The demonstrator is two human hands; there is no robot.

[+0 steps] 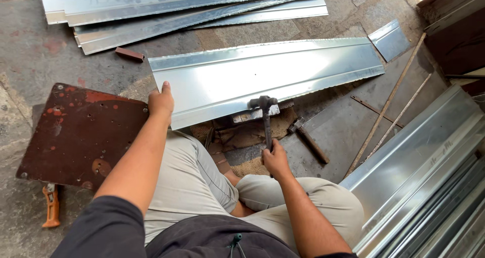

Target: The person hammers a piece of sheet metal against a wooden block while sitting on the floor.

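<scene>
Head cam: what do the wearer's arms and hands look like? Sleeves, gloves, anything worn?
Both hands are bare: no gloves, rings or watch show on the left hand or the right hand. The forearms are uncovered too. Short dark grey sleeves end near the elbows, above light khaki trousers. A small green drawstring toggle hangs at the dark shirt's hem.

A rusty brown plate (81, 134) lies beside my left hand (160, 102); stacked metal sheets (177, 8) lie beyond; an orange tool (51, 206) sits below.
</scene>
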